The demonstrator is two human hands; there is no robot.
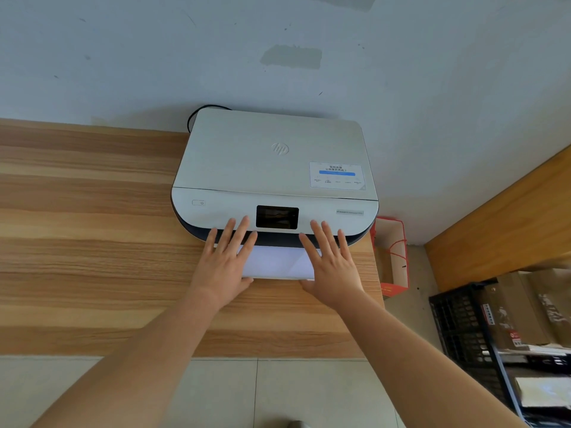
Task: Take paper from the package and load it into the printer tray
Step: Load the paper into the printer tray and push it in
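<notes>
A white printer (272, 168) with a dark screen sits on the wooden table (92, 242) against the wall. A stack of white paper (276, 262) sticks out of its front slot, lying flat over the tray. My left hand (227, 264) rests flat on the paper's left edge, fingers spread, thumb under the near corner. My right hand (332, 264) lies flat on the right edge in the same way, thumb at the near corner. The tray itself is hidden under the paper. No paper package is in view.
A red and white paper bag (392, 257) stands on the floor right of the table. A black crate (463, 329) and cardboard boxes (525, 310) fill the lower right. A wooden board (500, 220) leans along the right wall. Tiled floor (216, 393) lies below.
</notes>
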